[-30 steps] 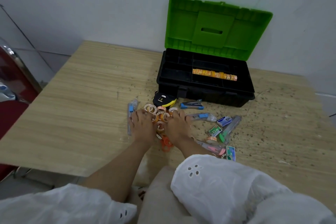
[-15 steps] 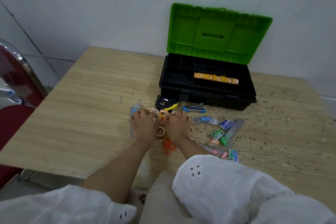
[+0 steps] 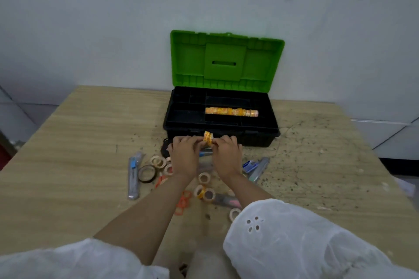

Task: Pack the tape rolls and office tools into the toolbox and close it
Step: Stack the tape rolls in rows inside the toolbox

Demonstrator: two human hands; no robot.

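Just in front of the toolbox (image 3: pixel 260 137), above the counter (image 3: pixel 79 142), a short stack of small tape rolls (image 3: pixel 208 138) is pinched from both ends between the left hand (image 3: pixel 184 156) and the right hand (image 3: pixel 227 154). The fingers are curled against it, probably so that the rolls are kept pressed together as one bar. A similar row of rolls (image 3: pixel 231 111) is already laid in the long compartment, under the green lid (image 3: pixel 226 59) standing open. Several loose rolls (image 3: pixel 204 178) are not yet collected.
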